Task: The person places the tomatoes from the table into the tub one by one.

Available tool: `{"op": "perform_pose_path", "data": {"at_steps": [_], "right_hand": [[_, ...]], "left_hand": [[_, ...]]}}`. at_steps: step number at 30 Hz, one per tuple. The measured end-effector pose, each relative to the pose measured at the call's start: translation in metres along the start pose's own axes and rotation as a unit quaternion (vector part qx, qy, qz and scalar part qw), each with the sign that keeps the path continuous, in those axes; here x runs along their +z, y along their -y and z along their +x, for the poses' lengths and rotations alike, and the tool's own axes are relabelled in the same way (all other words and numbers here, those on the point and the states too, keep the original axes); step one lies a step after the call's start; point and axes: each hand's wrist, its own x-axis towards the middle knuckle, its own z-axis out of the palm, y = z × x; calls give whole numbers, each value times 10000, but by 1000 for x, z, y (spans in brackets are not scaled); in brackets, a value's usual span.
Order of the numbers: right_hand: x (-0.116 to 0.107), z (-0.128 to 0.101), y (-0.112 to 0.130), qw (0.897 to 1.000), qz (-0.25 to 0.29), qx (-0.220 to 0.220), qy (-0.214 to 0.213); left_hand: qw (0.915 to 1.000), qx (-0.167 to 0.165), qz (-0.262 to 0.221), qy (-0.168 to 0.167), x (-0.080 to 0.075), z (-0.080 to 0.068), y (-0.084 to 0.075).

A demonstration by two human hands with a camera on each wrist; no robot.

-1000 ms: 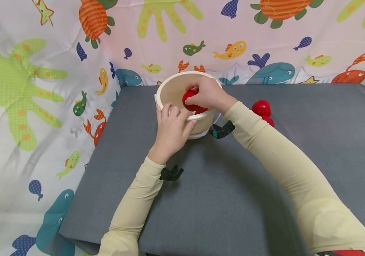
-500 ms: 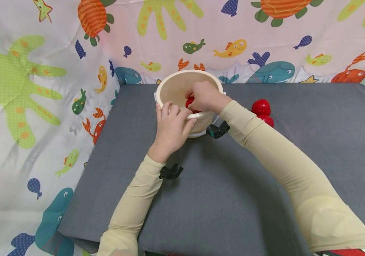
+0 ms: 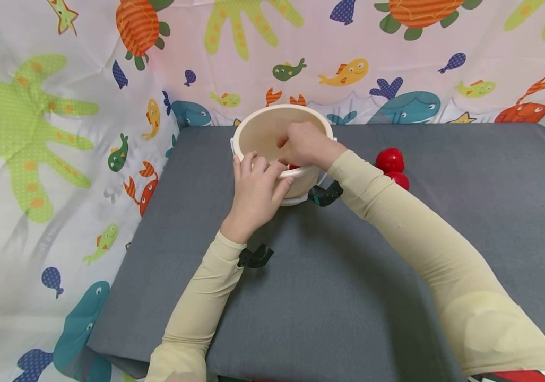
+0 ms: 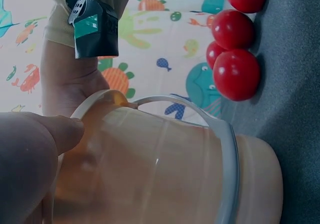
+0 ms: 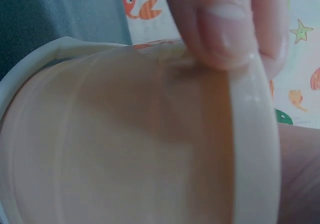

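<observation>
At the far edge of the grey mat [image 3: 348, 276] stands the bowl [image 3: 258, 135]. Left hand [image 3: 255, 193] grips its near rim — fingers curled over the wall. Right hand [image 3: 303, 144] reaches inside, fingers bent around a red ball [image 3: 293, 167], mostly hidden. More red balls [image 3: 390, 161] lie just right of the bowl.

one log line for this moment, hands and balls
left hand: grips bucket rim | right hand: inside bucket on red ball | spare red balls: on mat, right of bucket
</observation>
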Motion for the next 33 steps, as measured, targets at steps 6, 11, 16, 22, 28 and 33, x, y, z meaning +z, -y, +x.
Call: {"op": "perform_pose_path", "data": {"at_steps": [6, 11, 16, 22, 28, 33], "right_hand": [[-1, -2, -1, 9990, 400, 24, -188], [-4, -7, -5, 9954, 811, -146, -497], [-19, -18, -14, 9827, 1573, 75, -970], [-56, -54, -48, 9658, 1826, 617, -1734], [-73, -97, -106, 9504, 2094, 1088, -2027], [-71, -125, -151, 9330, 2514, 1584, -2031]], "left_hand": [[10000, -39, -40, 46, 0, 0, 0], [9998, -103, -121, 92, -1, 0, -1], [9995, -201, -148, 193, -2, 1, -1], [9998, -127, -170, 58, 0, 1, -3], [9998, -55, -176, -71, 1, -1, -3], [9998, -58, -173, -97, 1, 0, -3]]}}
